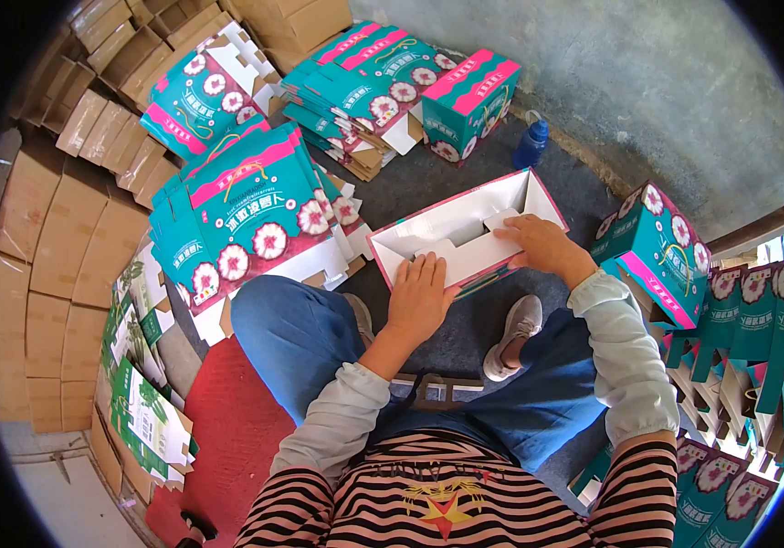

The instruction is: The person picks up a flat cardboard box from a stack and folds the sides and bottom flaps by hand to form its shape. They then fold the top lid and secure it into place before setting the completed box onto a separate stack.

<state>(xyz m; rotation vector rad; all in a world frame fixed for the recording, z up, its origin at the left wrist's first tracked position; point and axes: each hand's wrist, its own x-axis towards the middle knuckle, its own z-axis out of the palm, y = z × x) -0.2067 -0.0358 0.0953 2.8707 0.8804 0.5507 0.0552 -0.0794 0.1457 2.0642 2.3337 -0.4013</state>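
Note:
An open-topped cardboard gift box (492,187), white inside with a pink edge, sits on the floor between my feet. My left hand (417,297) is closed over its near rim at the left, fingertips at a small white flap (442,253). My right hand (540,245) grips the same rim farther right, its fingers on another white flap (501,219). The outside of the box's near wall is mostly hidden by my hands.
Flattened teal boxes (250,215) are stacked to the left, with more stacks (364,87) behind. Finished-looking teal boxes stand at the back (471,105) and right (657,247). A blue bottle (531,144) stands by the wall. Brown cartons (36,210) line the left side.

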